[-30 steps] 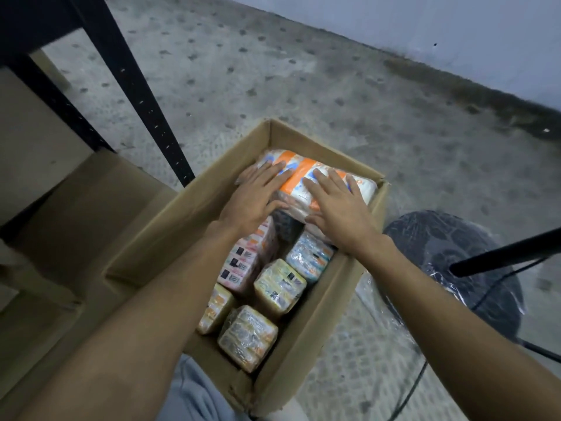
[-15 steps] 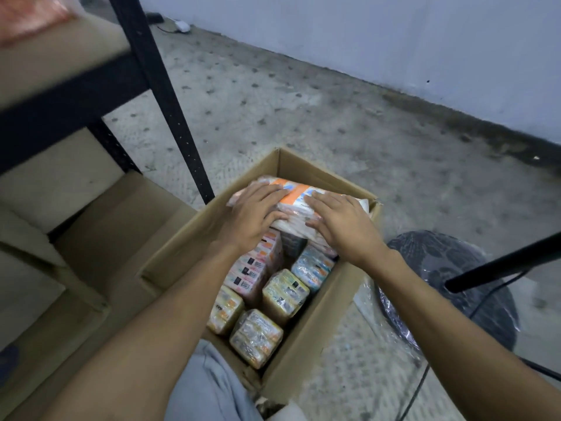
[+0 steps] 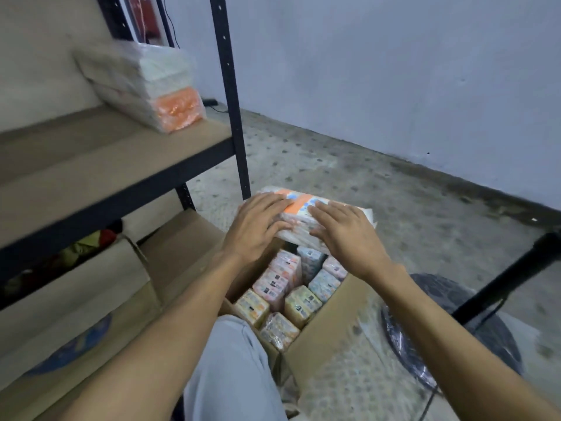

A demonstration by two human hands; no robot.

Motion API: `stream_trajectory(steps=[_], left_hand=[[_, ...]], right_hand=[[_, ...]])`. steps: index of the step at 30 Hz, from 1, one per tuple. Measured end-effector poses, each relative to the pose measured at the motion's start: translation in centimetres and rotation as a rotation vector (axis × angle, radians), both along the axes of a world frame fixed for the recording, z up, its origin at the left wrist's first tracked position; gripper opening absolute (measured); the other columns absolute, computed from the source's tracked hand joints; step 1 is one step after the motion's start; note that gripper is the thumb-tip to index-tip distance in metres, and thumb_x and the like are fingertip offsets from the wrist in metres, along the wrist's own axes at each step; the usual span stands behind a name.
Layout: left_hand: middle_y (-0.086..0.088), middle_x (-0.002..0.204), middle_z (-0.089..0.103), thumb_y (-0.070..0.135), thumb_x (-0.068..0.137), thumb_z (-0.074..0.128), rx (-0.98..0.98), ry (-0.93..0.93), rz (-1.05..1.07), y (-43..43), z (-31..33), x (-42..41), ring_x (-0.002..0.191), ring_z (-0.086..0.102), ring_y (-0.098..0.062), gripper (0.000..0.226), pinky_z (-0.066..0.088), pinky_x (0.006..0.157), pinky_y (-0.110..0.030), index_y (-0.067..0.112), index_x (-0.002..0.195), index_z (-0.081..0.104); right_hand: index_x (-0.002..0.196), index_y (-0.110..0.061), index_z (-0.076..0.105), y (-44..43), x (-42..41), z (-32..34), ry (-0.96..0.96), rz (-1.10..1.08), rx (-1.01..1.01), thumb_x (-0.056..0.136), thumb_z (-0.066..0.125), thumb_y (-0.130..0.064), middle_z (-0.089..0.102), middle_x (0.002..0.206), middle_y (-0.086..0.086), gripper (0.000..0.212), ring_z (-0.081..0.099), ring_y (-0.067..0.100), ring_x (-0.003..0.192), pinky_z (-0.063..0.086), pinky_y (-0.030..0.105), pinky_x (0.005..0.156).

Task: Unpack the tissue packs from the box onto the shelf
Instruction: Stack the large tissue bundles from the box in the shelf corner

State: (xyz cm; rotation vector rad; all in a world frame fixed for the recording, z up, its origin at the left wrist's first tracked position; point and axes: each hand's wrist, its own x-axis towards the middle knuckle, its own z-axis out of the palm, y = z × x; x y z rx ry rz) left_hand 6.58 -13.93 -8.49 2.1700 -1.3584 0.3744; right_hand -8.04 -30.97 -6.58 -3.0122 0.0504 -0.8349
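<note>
The shelf fills the upper left of the frame, its dark front edge running diagonally down to the left and its black upright post standing just behind the box at centre. Most of the shelf board is bare; one wrapped stack of tissue packs lies at its back right corner, near the post. To the right of the box the floor lies open up to the wall. Both hands press flat on a tissue pack, held at the box's far rim: the left hand and right hand have their fingers spread on top, thumbs against its near side. The pack is clear-wrapped, pale, with an orange and blue label. More small packs stand upright inside the box.
</note>
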Motion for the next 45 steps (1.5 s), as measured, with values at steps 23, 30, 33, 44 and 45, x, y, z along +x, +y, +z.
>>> stream_trajectory(steps=[23, 30, 33, 44, 45], left_hand=[[0.005, 0.141, 0.050, 0.051, 0.093, 0.043, 0.019, -0.218, 0.296, 18.5, 14.6, 3.1, 0.133, 0.041, -0.015, 0.052, 0.030, 0.113, -0.040, 0.026, 0.138, 0.048], [0.002, 0.148, 0.041, 0.041, 0.094, 0.044, 0.038, -0.135, 0.364, 21.5, 14.1, 6.2, 0.140, 0.030, -0.017, 0.051, 0.017, 0.117, -0.039, 0.025, 0.142, 0.040], [-0.001, 0.152, 0.035, 0.038, 0.095, 0.048, 0.041, -0.104, 0.454, 22.4, 13.7, 7.5, 0.143, 0.026, -0.023, 0.052, 0.017, 0.117, -0.044, 0.024, 0.144, 0.038], [-0.003, 0.160, 0.016, 0.051, 0.097, 0.037, 0.237, 0.266, 0.852, 27.0, 12.0, 8.5, 0.148, 0.009, -0.023, 0.062, 0.008, 0.120, -0.045, 0.022, 0.150, 0.024], [-0.003, 0.160, 0.016, 0.051, 0.098, 0.036, 0.257, 0.277, 0.848, 27.0, 12.0, 8.6, 0.148, 0.010, -0.023, 0.060, 0.008, 0.120, -0.045, 0.022, 0.150, 0.025]], right_hand=[[0.120, -0.012, 0.059, 16.1, 7.8, 12.4, -0.223, 0.235, -0.082, 0.086, 0.065, -0.030, 0.065, 0.118, 0.007, 0.039, 0.061, 0.032, 0.107, 0.047, 0.044, 0.087], [0.120, -0.014, 0.058, 20.0, 12.4, 13.0, -0.130, 0.222, -0.057, 0.085, 0.065, -0.032, 0.064, 0.114, 0.007, 0.040, 0.057, 0.034, 0.109, 0.041, 0.047, 0.090], [0.123, -0.014, 0.056, 21.4, 14.4, 13.2, -0.085, 0.205, -0.008, 0.086, 0.062, -0.034, 0.062, 0.118, 0.007, 0.042, 0.053, 0.034, 0.113, 0.036, 0.046, 0.094], [0.128, -0.018, 0.054, 25.6, 20.2, 13.8, -0.001, 0.269, 0.327, 0.084, 0.062, -0.041, 0.051, 0.137, 0.009, 0.051, 0.039, 0.030, 0.131, 0.027, 0.043, 0.107], [0.127, -0.017, 0.056, 25.4, 20.1, 14.0, -0.016, 0.320, 0.392, 0.083, 0.063, -0.040, 0.052, 0.136, 0.008, 0.051, 0.042, 0.029, 0.130, 0.029, 0.041, 0.107]])
